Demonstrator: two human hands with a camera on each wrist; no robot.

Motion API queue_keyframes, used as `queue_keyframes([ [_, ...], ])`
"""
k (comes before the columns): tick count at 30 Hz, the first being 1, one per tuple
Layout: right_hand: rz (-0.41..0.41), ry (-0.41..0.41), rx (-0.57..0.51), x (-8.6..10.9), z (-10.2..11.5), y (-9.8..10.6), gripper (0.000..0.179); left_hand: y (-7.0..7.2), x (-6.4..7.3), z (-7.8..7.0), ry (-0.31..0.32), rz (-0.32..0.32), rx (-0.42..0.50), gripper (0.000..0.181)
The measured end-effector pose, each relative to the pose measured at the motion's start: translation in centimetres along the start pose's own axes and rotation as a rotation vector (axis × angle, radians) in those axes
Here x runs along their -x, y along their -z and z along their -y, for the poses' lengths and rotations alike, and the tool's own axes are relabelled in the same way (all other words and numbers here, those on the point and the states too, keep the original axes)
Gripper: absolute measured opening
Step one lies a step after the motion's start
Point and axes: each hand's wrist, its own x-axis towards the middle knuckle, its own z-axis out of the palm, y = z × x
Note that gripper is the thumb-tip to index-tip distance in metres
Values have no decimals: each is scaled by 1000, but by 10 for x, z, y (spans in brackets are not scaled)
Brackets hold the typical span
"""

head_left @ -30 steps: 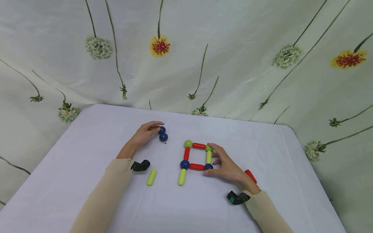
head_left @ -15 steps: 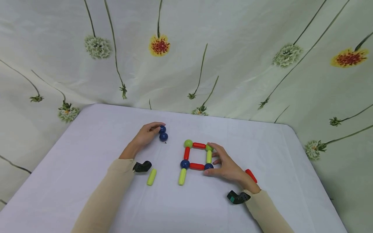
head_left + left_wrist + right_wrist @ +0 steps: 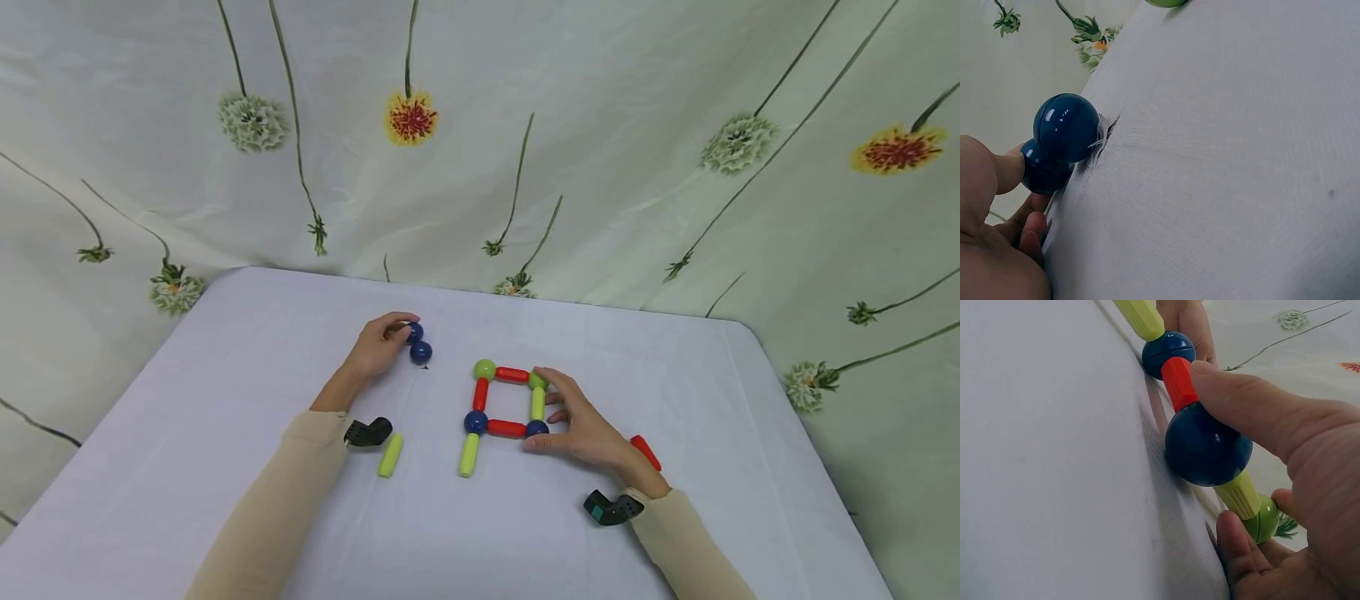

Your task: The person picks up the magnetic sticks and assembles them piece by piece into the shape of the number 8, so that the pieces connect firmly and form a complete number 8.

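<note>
My left hand (image 3: 380,346) pinches the farther of two blue balls (image 3: 415,333) between thumb and fingers. The nearer blue ball (image 3: 1066,128) touches it, with no finger on it. To the right lies a square of toy rods and balls: red rods (image 3: 507,429), a yellow-green rod (image 3: 537,404), green balls (image 3: 485,370) and blue balls (image 3: 476,422). My right hand (image 3: 585,425) grips its right side. In the right wrist view the thumb (image 3: 1241,403) lies along the near blue corner ball (image 3: 1209,445), and fingers curl by the green ball (image 3: 1263,519).
One yellow-green rod (image 3: 468,455) extends from the square's near left corner. Another loose yellow-green rod (image 3: 391,456) lies beside the left wrist camera (image 3: 368,432). A loose red rod (image 3: 646,452) is partly behind the right wrist. A flowered cloth (image 3: 600,167) hangs behind the white table (image 3: 480,542).
My left hand shifts very slightly left, and the farther blue ball moves a little left with it. The right hand and the square stay in place.
</note>
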Motion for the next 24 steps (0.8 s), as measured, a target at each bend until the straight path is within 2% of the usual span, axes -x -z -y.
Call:
queue_keyframes([
  [3, 3, -4, -1, -1, 1, -1, 102, 2, 2, 3, -2, -57, -16, 30],
  [7, 4, -8, -1, -1, 1, -1, 102, 4, 5, 7, -57, -83, -87, 31],
  [9, 7, -3, 3, -1, 1, 0, 103, 7, 6, 8, -76, -66, -108, 33],
  [12, 10, 3, 9, -3, 0, -2, 103, 11, 9, 5, -75, -28, -83, 35],
  [15, 6, 4, 1, -3, -1, -4, 104, 11, 20, -3, -128, 27, -117, 34],
  [17, 14, 7, -3, -3, -1, -5, 103, 8, 36, -12, -175, 90, -185, 35],
  [20, 20, 0, 1, -2, 0, -5, 104, 0, 67, -23, -256, 221, -328, 37],
  [22, 12, -6, 8, -1, 0, -4, 103, -7, 84, -28, -288, 308, -412, 38],
  [24, 1, -11, 11, -1, 0, -3, 102, -14, 96, -30, -310, 357, -478, 35],
])
